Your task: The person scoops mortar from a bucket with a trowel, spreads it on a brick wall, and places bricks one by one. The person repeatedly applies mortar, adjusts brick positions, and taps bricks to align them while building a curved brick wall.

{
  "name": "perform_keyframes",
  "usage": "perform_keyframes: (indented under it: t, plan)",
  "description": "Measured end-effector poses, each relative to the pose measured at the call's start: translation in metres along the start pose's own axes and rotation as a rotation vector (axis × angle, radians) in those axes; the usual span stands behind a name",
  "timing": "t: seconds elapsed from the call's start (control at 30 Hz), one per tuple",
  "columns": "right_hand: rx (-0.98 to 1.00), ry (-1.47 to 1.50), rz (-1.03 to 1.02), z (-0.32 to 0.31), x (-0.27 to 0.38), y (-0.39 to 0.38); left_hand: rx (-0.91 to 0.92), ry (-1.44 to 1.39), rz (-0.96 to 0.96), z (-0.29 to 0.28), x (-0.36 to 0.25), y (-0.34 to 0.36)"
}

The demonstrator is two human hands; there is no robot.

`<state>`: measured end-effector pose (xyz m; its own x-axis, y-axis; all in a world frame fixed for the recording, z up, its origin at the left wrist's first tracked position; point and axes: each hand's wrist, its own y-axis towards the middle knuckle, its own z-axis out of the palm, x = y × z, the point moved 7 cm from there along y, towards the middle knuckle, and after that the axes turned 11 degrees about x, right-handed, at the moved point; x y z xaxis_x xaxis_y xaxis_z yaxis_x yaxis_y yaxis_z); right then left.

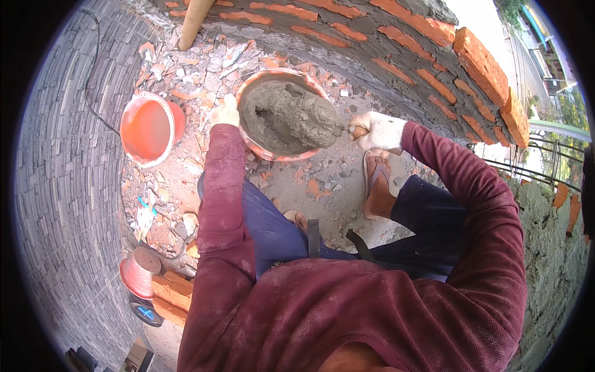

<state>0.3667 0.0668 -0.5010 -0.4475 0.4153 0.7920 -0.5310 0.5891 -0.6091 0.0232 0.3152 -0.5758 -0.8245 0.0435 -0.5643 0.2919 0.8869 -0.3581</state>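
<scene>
An orange bucket (246, 149) full of wet grey mortar (263, 127) stands in front of me. My left hand (225, 112), in a pale work glove, is closed at the bucket's left rim; its fingertips are partly hidden. My right hand (375, 131), gloved too, grips the wooden handle of a trowel (357, 131) just outside the right rim. A thick heap of mortar (313, 121) covers the trowel's blade, over the right side of the bucket.
A second orange bucket (176, 121) with water-like liquid stands at left. A brick wall (396, 46) curves along the far side to the right. Rubble (214, 68) litters the ground. A wooden pole (193, 25) leans at the back; stacked bricks (171, 291) lie lower left.
</scene>
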Motion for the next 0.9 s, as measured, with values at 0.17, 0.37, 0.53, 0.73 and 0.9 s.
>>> perform_keyframes:
  t: [0.17, 0.37, 0.53, 0.73, 0.9]
  plan:
    - [-0.095, 0.175, 0.187, -0.026, 0.071, -0.124, 0.158, -1.077, -0.205, 0.043, 0.049, 0.023]
    - [-0.381, 0.058, 0.218, -0.081, 0.124, -0.295, 0.154, -1.120, -0.198, 0.046, 0.046, 0.026]
    - [-0.731, -0.268, 0.343, -0.146, 0.110, -0.372, 0.128, -1.040, -0.189, 0.031, 0.040, 0.026]
    - [-1.318, -0.872, 0.397, -0.151, 0.118, -0.340, 0.089, -0.886, -0.169, 0.016, 0.035, 0.025]
    - [-1.536, -1.116, 0.253, -0.121, 0.140, -0.351, 0.074, -0.755, -0.142, 0.017, 0.026, 0.022]
